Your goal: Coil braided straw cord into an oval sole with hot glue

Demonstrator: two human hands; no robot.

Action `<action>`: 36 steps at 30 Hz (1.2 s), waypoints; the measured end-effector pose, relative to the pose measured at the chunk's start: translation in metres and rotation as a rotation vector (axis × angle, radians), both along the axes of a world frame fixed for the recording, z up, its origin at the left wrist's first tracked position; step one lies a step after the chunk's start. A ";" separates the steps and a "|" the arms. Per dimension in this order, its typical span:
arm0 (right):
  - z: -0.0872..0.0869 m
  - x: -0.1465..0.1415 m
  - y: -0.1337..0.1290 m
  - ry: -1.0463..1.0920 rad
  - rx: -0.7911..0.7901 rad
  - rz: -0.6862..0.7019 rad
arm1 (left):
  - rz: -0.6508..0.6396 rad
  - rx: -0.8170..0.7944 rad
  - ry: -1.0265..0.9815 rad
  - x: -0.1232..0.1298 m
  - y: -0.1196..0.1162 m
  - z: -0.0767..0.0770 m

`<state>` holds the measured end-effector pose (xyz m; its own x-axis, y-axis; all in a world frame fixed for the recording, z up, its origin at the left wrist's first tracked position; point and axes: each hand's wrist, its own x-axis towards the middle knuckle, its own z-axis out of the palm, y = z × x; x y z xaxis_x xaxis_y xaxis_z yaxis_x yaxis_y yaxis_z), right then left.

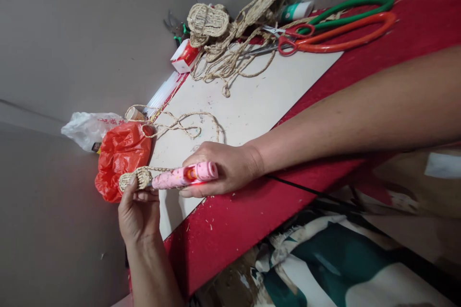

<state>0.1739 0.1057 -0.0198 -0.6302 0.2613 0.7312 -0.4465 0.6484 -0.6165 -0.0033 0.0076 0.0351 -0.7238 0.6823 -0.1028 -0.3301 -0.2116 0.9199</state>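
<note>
My left hand (139,211) pinches a small oval piece of braided straw cord (143,177) between thumb and fingers. A pink glue gun (173,178) is held in my right hand (223,168), with fingers wrapped round its grip. Its nozzle meets the right end of the straw piece; I cannot tell whether it touches. A red glow shows at the gun's underside. From the straw piece a cord runs along the gun toward my right hand, and a loose straw cord (180,122) loops on the white board (248,100) behind.
Braided straw soles (208,20), a heap of cord (219,64), large scissors with green and orange handles (345,36) and small red-handled scissors (288,41) lie at the back. A red plastic bag (124,148) and a white bag (90,127) stand left. Red cloth (223,235) covers the table.
</note>
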 end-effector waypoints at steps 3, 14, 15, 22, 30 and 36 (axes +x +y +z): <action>0.000 0.001 0.000 -0.056 0.057 -0.035 | -0.002 -0.008 0.017 -0.002 -0.001 0.000; 0.001 0.005 -0.002 -0.695 0.591 -0.108 | -0.018 0.208 0.524 -0.006 -0.016 0.006; 0.004 0.006 -0.002 -0.722 0.620 -0.104 | -0.018 0.211 0.546 -0.006 -0.016 0.005; 0.029 0.016 -0.004 -0.246 0.361 -0.137 | -0.027 0.205 0.616 0.001 -0.018 0.003; 0.023 0.010 -0.001 -0.095 0.033 0.021 | -0.066 0.107 0.697 0.013 -0.017 -0.004; 0.020 0.009 0.000 -0.097 0.064 0.044 | -0.094 0.060 0.696 0.016 -0.017 -0.005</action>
